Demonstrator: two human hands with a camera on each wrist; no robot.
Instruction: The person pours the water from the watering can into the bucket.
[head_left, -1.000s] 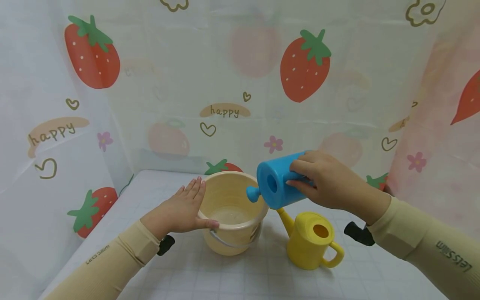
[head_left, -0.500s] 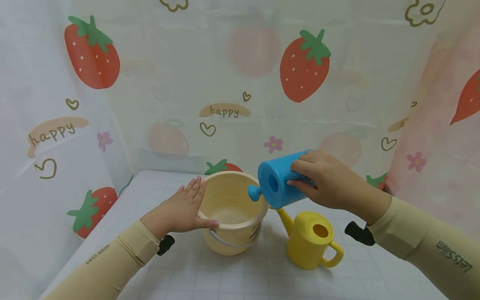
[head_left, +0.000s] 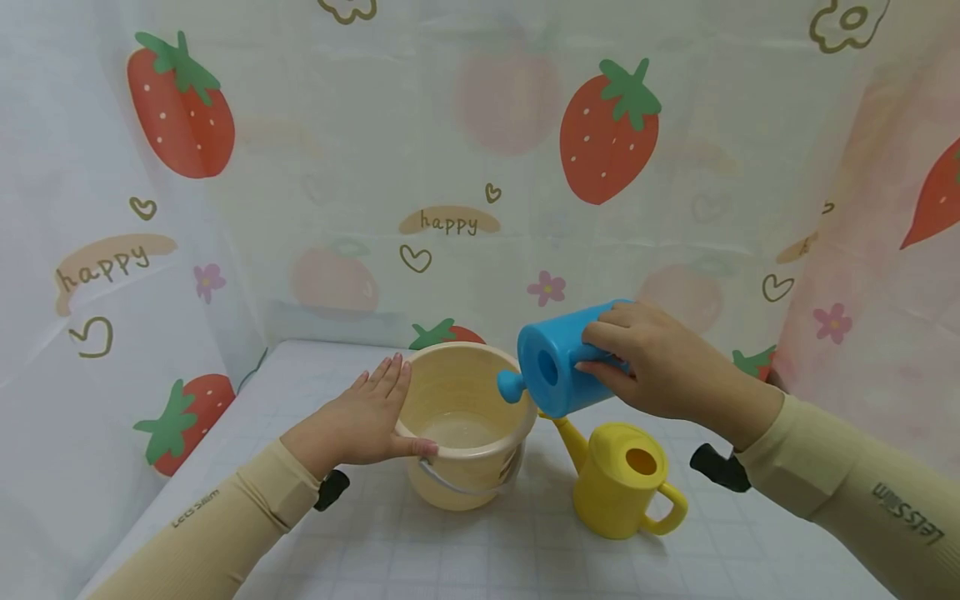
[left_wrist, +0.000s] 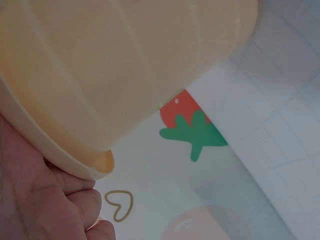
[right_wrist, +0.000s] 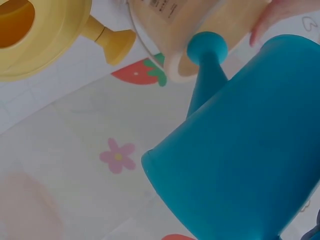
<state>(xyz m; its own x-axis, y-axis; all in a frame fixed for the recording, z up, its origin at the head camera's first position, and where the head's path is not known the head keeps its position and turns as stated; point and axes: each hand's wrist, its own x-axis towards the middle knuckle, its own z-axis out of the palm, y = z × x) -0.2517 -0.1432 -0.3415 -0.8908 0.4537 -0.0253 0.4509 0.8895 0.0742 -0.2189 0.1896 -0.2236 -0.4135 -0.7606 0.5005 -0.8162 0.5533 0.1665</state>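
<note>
A cream bucket point(head_left: 467, 492) with a lowered wire handle stands upright on the table. Against its left rim rests my left hand point(head_left: 358, 423), fingers straight and together, thumb stretched along the near edge. In the left wrist view, the palm side point(left_wrist: 37, 200) lies against the outside of the rim. My right hand point(head_left: 656, 358) grips a blue watering can point(head_left: 564, 343), which tilts left with its spout head over the bucket's right rim. Its handle is mostly hidden by the fingers. No stream from the spout can be made out. The bucket holds what looks like clear liquid at the bottom.
A yellow watering can point(head_left: 611, 496) stands upright just right of the bucket, below the raised blue can, its spout near the bucket's side. White gridded cloth point(head_left: 480, 558) covers the table. A strawberry-print curtain point(head_left: 450, 142) hangs behind and at both sides.
The blue watering can has shifted very slightly right. My left hand, the bucket and the yellow watering can look unmoved.
</note>
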